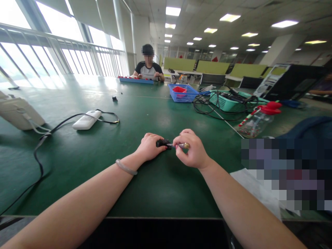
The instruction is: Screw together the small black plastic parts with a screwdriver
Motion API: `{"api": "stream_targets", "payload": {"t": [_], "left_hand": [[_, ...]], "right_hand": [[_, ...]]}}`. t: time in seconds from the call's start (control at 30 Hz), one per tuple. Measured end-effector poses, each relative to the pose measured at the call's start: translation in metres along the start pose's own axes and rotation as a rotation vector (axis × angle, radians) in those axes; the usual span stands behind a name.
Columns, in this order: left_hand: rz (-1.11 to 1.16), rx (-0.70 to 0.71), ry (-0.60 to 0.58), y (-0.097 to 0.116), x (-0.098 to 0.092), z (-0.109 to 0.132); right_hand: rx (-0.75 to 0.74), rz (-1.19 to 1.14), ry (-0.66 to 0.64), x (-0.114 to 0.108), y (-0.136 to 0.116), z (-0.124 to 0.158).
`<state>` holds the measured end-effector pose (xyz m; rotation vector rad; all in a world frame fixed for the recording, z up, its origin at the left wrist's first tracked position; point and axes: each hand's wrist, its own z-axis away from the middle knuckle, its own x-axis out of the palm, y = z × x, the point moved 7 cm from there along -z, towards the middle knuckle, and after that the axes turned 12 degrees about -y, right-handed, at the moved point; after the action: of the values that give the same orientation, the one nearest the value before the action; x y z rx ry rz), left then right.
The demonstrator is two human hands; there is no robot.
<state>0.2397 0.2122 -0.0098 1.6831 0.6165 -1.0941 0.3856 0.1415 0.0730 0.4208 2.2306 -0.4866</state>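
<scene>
Near the front middle of the green table [166, 180], my left hand [150, 147] is closed on a small black part [163, 143], pressing it against the tabletop. The fingers cover some of that part, and its exact kind is not clear. My right hand [193, 148] pinches a small screwdriver [183, 145] with a gold-coloured butt end. It lies almost level, with its tip pointing left at the black part; whether the tip touches cannot be made out. A pale bangle [126, 167] circles my left wrist.
On the left lie a white power bank [87, 120] and a black cable [38, 162]. A blue basket [183, 93], a green basket [228, 102] with cables and a red-capped bottle [255, 122] stand at right. Across the table, a person [149, 69] sits behind a blue tray [136, 81].
</scene>
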Motion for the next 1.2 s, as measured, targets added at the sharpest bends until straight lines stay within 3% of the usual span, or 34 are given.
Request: {"api": "stream_targets", "payload": {"t": [1.2], "left_hand": [[-0.019, 0.047, 0.042, 0.002, 0.0, 0.0]], "right_hand": [[-0.208, 0.071, 0.012, 0.002, -0.016, 0.003]]}}
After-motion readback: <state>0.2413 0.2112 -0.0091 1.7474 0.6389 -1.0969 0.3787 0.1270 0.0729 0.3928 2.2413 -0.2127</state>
